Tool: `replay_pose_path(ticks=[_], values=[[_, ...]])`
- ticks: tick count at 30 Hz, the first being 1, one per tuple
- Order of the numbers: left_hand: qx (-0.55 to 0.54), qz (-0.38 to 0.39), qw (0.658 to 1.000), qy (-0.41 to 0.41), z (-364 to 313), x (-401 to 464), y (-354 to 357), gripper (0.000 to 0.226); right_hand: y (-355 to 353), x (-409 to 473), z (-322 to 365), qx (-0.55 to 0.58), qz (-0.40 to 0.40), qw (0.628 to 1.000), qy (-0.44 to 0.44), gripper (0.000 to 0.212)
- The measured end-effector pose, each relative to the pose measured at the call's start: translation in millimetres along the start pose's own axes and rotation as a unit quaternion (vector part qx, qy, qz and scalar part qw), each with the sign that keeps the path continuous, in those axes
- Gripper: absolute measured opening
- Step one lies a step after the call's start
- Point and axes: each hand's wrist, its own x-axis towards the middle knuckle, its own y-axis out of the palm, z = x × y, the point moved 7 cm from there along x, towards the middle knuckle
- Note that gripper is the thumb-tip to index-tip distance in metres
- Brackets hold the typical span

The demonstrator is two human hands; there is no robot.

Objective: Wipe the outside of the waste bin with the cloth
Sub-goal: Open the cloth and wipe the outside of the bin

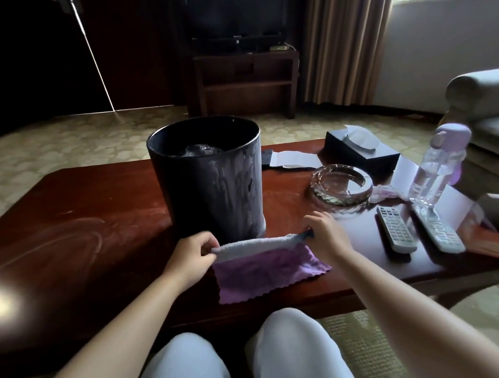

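A dark round waste bin [211, 180] stands upright on the wooden coffee table [78, 229], with pale streaks on its near side and a clear liner inside. Just in front of its base lies a purple cloth [265, 271] whose far edge is folded up, showing a grey-white underside. My left hand [192, 259] pinches the left end of that raised edge. My right hand [323, 236] pinches the right end. The cloth's lower part rests flat on the table. Both hands are apart from the bin.
Right of the bin are a glass ashtray [342, 189], a black tissue box [360, 150], a water bottle with a lilac cap [435, 171], two remotes [397, 231] and papers. A sofa [491, 116] stands at the right. My knees are below the table's near edge.
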Motion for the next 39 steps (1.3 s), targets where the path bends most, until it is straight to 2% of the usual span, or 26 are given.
replay_pose_path(ticks=[4, 7, 9, 11, 12, 13, 16, 18, 20, 21, 22, 25, 26, 29, 30, 33, 36, 37, 39], values=[[0.128, 0.042, 0.983, 0.122, -7.1, -7.5, 14.1, 0.027, 10.9, -6.1, 4.1, -0.098, 0.03, 0.993, -0.051, 0.017], [0.199, 0.034, 0.96, 0.193, -12.8, -9.6, 17.1, 0.032, 7.2, -7.6, 16.0, -0.109, -0.036, 0.983, -0.14, 0.014], [0.247, 0.041, 0.942, 0.223, -18.8, -10.3, 21.6, 0.031, 12.6, -8.8, 24.0, -0.185, -0.045, 0.959, -0.211, 0.012], [0.266, 0.042, 0.934, 0.237, -19.8, -8.8, 29.1, 0.01, 22.4, -8.1, 26.5, -0.253, -0.039, 0.937, -0.237, 0.018], [0.257, 0.042, 0.942, 0.214, -15.4, -5.1, 30.5, 0.01, 26.5, -7.9, 26.7, -0.267, -0.035, 0.931, -0.246, 0.019], [0.25, 0.055, 0.947, 0.193, -8.7, -3.4, 34.9, 0.022, 31.1, -8.8, 25.9, -0.276, -0.028, 0.926, -0.255, 0.02], [0.23, 0.132, 0.943, 0.203, 2.5, -10.4, 50.7, 0.007, 43.2, -14.3, 12.2, -0.251, 0.021, 0.935, -0.248, 0.018], [0.194, 0.137, 0.955, 0.178, 10.3, -9.2, 51.5, 0.026, 42.4, -11.6, 0.3, -0.166, 0.037, 0.969, -0.18, 0.022], [0.16, 0.093, 0.975, 0.122, 14.3, -2.4, 44.0, 0.048, 34.3, -2.3, -10.2, -0.084, 0.005, 0.992, -0.094, 0.033], [0.147, 0.079, 0.982, 0.092, 16.6, 2.1, 42.1, 0.051, 31.4, 2.2, -13.2, -0.07, 0.002, 0.996, -0.058, 0.033], [0.145, 0.069, 0.984, 0.077, 17.5, 5.9, 40.8, 0.048, 30.6, 5.6, -13.8, -0.071, 0.022, 0.997, -0.034, 0.03], [0.179, 0.077, 0.98, 0.045, 17.5, 9.4, 43.6, 0.022, 41.3, 9.8, -17.4, -0.119, 0.133, 0.984, -0.025, 0.058], [0.204, 0.084, 0.975, 0.038, 18.2, 9.5, 45.5, 0.024, 43.4, 8.8, -17.9, -0.144, 0.156, 0.977, -0.029, 0.062], [0.236, 0.097, 0.967, -0.008, 22.6, 9.0, 47.0, 0.04, 39.5, 5.3, -12.2, -0.181, 0.132, 0.973, -0.057, 0.047], [0.23, 0.103, 0.967, -0.035, 25.6, 9.9, 47.3, 0.038, 36.9, 4.4, -9.3, -0.182, 0.117, 0.974, -0.068, 0.04], [0.234, 0.14, 0.959, -0.075, 22.6, 7.1, 51.7, 0.009, 31.3, 2.1, -4.1, -0.168, 0.076, 0.979, -0.092, 0.031], [0.287, 0.135, 0.948, -0.012, 3.0, 4.1, 48.5, 0.011, 27.3, 1.3, -6.3, -0.13, 0.05, 0.987, -0.074, 0.018], [0.32, 0.123, 0.938, 0.042, -9.7, 1.3, 46.6, 0.011, 26.6, 0.5, -8.0, -0.12, 0.045, 0.99, -0.065, 0.015], [0.38, 0.095, 0.894, 0.218, -34.0, -7.0, 50.3, 0.017, 27.5, -2.8, -9.8, -0.114, 0.048, 0.991, -0.056, 0.015]])
